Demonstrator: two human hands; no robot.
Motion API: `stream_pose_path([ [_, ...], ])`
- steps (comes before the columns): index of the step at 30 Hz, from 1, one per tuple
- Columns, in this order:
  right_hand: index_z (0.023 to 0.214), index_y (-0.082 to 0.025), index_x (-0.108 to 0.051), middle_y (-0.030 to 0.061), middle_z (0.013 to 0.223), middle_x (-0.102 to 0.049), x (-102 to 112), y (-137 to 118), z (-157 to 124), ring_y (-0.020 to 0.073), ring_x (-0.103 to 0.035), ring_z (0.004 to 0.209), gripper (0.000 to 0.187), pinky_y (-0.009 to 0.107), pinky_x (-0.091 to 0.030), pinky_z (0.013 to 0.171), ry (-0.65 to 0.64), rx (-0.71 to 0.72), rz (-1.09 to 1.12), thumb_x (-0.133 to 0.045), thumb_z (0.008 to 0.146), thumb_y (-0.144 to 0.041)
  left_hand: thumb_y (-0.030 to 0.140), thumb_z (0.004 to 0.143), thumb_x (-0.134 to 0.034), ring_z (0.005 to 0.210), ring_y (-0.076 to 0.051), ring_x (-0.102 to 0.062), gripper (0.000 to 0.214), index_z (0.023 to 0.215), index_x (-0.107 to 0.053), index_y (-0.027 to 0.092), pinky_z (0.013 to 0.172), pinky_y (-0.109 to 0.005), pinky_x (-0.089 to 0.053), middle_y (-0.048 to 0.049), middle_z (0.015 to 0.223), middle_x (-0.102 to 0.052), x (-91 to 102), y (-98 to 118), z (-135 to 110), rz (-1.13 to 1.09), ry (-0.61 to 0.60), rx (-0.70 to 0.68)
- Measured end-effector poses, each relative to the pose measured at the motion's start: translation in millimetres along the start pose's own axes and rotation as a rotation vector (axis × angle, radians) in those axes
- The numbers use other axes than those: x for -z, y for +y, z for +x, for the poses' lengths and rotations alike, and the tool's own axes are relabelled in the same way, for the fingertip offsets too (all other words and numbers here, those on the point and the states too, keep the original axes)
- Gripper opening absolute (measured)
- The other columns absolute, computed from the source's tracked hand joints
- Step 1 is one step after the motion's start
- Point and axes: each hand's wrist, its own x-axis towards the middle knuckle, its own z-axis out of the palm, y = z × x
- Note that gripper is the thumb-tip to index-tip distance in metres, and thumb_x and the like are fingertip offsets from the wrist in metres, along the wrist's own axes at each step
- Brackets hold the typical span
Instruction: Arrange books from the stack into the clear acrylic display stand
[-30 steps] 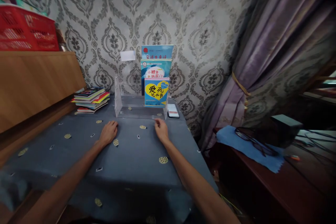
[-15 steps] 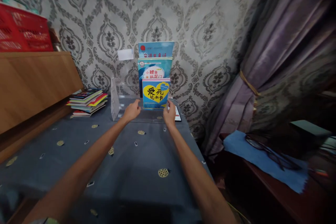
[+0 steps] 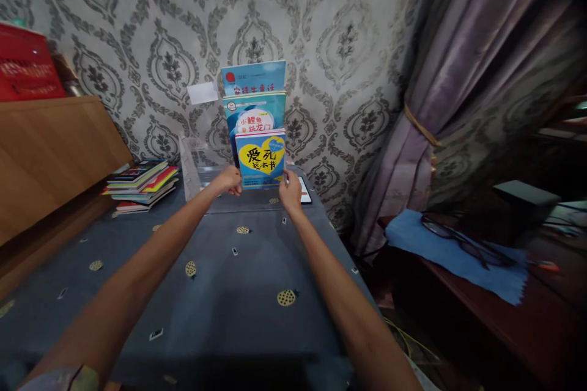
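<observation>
A blue book (image 3: 262, 162) with a yellow heart on its cover stands upright in the front tier of a clear stepped display stand (image 3: 189, 165). My left hand (image 3: 229, 181) is closed at the book's lower left edge, its fingertips partly hidden. At the lower right edge, my right hand (image 3: 290, 189) has thumb and fingers curled against the book. Behind it rise a teal book (image 3: 275, 111) on the middle tier and a light blue book (image 3: 257, 76) at the back, each partly covered by the one in front.
A pile of thin books (image 3: 142, 183) lies on the table (image 3: 238, 281) beside a wooden cabinet (image 3: 59, 153) bearing a red basket (image 3: 27, 64). A phone-like device (image 3: 305, 190) sits by the stand. To the right, glasses (image 3: 458, 238) rest on a blue cloth (image 3: 413, 235).
The view has turned slightly right. My left hand's extended index finger has curled in against the book's left edge. My right hand stays at the right edge; the book remains upright.
</observation>
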Motion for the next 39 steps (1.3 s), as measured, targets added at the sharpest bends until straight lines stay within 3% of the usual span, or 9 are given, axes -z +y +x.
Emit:
stream_pose_path([
  [13, 0.118, -0.016, -0.061, 0.0137, 0.113, -0.065, -0.3, -7.6, -3.3, 0.0280, -0.057, 0.112, 0.045, 0.046, -0.045, 0.104, -0.011, -0.039, 0.002, -0.046, 0.075, -0.011, 0.020, 0.088, -0.061, 0.059, -0.018, -0.069, 0.013, 0.086, -0.069, 0.010, 0.059, -0.025, -0.054, -0.0056, 0.058, -0.067, -7.6, 1.8, 10.2, -0.023, 0.013, 0.070],
  [19, 0.119, -0.013, -0.061, 0.0159, 0.116, -0.065, -0.2, -11.1, -4.6, 0.0286, -0.057, 0.113, 0.047, 0.047, -0.043, 0.106, -0.007, -0.043, 0.006, -0.046, 0.074, -0.011, 0.036, 0.098, -0.060, 0.082, -0.015, -0.067, 0.028, 0.113, -0.063, 0.013, 0.073, -0.033, -0.059, -0.0061, 0.102, -0.068, -8.3, 7.2, 2.6, -0.095, -0.028, 0.108],
  [25, 0.120, -0.015, -0.060, 0.0150, 0.117, -0.064, -0.4, -12.2, -7.0, 0.0292, -0.056, 0.114, 0.046, 0.048, -0.042, 0.107, -0.007, -0.043, 0.012, -0.048, 0.075, -0.013, 0.036, 0.097, -0.061, 0.092, -0.018, -0.066, 0.031, 0.120, -0.061, 0.014, 0.078, -0.037, -0.059, -0.0081, 0.113, -0.065, -4.8, 8.4, 1.0, -0.142, -0.030, 0.118],
  [30, 0.121, -0.015, -0.060, 0.0148, 0.117, -0.063, -0.4, -10.5, -8.3, 0.0288, -0.056, 0.114, 0.047, 0.047, -0.042, 0.107, -0.007, -0.041, 0.017, -0.049, 0.075, -0.013, 0.037, 0.097, -0.061, 0.087, -0.017, -0.067, 0.030, 0.116, -0.062, 0.014, 0.075, -0.034, -0.059, -0.0069, 0.108, -0.066, -6.7, 9.3, 0.7, -0.102, -0.020, 0.103],
  [35, 0.122, -0.015, -0.059, 0.0143, 0.119, -0.064, 2.1, -9.2, -8.2, 0.0279, -0.056, 0.116, 0.050, 0.047, -0.042, 0.107, -0.013, -0.033, 0.025, -0.047, 0.074, -0.013, 0.024, 0.098, -0.053, 0.067, -0.015, -0.068, 0.020, 0.105, -0.065, 0.010, 0.066, -0.027, -0.055, -0.0056, 0.078, -0.070, -5.1, 8.4, -3.2, -0.011, 0.007, 0.020],
  [39, 0.127, -0.015, -0.054, 0.0145, 0.125, -0.062, 4.9, -7.9, -12.4, 0.0256, -0.056, 0.118, 0.052, 0.044, -0.045, 0.104, -0.032, -0.022, 0.037, -0.045, 0.076, -0.014, 0.024, 0.096, -0.050, 0.075, -0.019, -0.072, 0.030, 0.123, -0.061, 0.016, 0.073, -0.027, -0.053, -0.0060, 0.081, -0.073, -6.5, -6.2, -24.1, 0.060, 0.142, -0.118],
])
